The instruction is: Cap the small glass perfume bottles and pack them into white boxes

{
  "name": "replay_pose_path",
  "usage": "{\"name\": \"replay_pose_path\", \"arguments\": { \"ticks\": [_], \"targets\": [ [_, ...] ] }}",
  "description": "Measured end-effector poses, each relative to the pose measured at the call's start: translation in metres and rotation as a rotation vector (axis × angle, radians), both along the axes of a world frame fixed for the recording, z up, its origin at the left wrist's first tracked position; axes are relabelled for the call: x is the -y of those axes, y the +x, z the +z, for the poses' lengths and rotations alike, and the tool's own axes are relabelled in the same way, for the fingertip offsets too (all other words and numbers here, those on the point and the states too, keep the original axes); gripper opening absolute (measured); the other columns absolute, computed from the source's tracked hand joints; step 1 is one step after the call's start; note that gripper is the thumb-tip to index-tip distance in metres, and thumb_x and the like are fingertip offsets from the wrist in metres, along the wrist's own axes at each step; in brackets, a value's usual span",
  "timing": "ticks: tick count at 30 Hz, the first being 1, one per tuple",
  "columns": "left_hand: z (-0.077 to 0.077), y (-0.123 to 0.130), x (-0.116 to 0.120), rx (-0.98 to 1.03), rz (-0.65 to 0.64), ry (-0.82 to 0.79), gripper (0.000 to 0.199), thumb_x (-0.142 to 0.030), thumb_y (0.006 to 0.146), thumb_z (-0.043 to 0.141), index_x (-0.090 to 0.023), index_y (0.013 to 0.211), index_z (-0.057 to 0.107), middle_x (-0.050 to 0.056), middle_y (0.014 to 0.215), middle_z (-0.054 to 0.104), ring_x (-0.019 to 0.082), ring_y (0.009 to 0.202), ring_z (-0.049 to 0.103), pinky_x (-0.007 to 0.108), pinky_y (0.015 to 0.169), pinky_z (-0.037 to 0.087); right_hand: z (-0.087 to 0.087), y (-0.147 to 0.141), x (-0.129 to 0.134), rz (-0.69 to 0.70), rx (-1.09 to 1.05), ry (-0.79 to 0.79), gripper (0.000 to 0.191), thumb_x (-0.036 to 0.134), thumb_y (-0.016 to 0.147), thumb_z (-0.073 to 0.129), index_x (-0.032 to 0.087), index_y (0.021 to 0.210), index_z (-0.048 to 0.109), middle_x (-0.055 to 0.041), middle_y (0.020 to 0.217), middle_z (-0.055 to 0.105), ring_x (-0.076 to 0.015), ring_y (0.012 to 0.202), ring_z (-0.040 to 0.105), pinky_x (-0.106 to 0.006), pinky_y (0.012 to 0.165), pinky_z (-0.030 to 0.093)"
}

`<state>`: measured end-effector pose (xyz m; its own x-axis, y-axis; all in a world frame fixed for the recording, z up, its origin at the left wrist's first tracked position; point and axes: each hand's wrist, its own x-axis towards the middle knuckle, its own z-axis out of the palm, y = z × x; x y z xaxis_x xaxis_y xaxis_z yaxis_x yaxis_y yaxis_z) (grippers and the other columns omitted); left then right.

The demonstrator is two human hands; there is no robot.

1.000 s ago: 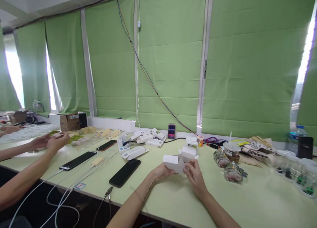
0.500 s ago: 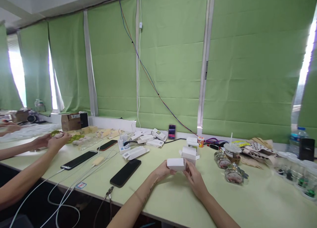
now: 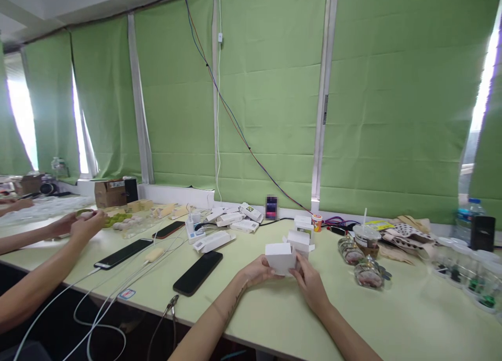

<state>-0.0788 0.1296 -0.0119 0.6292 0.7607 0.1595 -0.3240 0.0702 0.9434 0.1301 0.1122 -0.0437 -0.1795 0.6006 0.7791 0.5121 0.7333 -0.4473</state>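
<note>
A small white box (image 3: 279,258) is held up just above the table between my two hands. My left hand (image 3: 257,271) is closed round its left side and underside. The fingers of my right hand (image 3: 309,281) pinch its right edge, where a side flap seems to stick out. Right behind it stands another white box (image 3: 299,242) with its flaps open, partly covered by the held box. Farther back is a third white box (image 3: 304,223) with a green print.
Left of my hands lies a black phone (image 3: 198,273), with flattened white cartons (image 3: 214,241) behind it. Clear packs (image 3: 368,274), a lidded cup (image 3: 366,234) and plastic jars (image 3: 488,282) stand to the right. At far left, a co-worker's hands (image 3: 84,226) handle small round items.
The held white box has tilted, so more of its front face shows. Both my hands keep their grip on it. The view has shifted slightly.
</note>
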Motion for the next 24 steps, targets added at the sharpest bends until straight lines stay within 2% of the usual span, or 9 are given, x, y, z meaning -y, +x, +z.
{"name": "replay_pose_path", "arguments": {
  "ticks": [8,14,18,24],
  "targets": [
    [0.0043,-0.0003,0.0024,0.021,0.083,0.03,0.059,-0.012,0.053,0.083,-0.012,0.109,0.065,0.013,0.104,0.07,0.028,0.101,0.062,0.044,0.092,0.046,0.0035,0.0009,0.0032,0.046,0.028,-0.024,0.043,0.023,0.089,0.044,0.021,0.132,0.045,-0.0106,0.12,0.064,-0.0225,0.092,0.067,-0.034,0.076,0.056],
    [0.0051,-0.0003,0.0033,-0.001,0.048,0.051,0.062,-0.01,0.052,0.083,-0.015,0.111,0.064,0.012,0.107,0.069,0.029,0.104,0.06,0.049,0.094,0.044,0.0031,0.003,0.0012,0.037,0.042,0.005,0.039,0.022,0.088,0.045,0.02,0.127,0.05,-0.0103,0.117,0.064,-0.0231,0.102,0.063,-0.035,0.083,0.054],
    [0.004,0.0003,0.0028,0.002,0.054,0.043,0.064,-0.011,0.05,0.084,-0.016,0.111,0.064,0.012,0.107,0.069,0.03,0.104,0.06,0.05,0.094,0.043,0.0033,0.0029,0.002,0.009,0.038,0.003,0.035,0.023,0.088,0.046,0.02,0.122,0.053,-0.0108,0.114,0.065,-0.0232,0.098,0.065,-0.034,0.078,0.056],
    [0.0053,0.0031,0.0041,0.009,0.103,0.028,0.064,-0.015,0.047,0.087,-0.017,0.107,0.066,0.01,0.1,0.071,0.03,0.101,0.061,0.047,0.094,0.041,0.0031,0.0031,0.0018,-0.004,0.078,0.055,0.042,0.022,0.089,0.045,0.023,0.131,0.046,-0.0091,0.121,0.063,-0.0231,0.108,0.062,-0.036,0.086,0.054]
  ]
}}
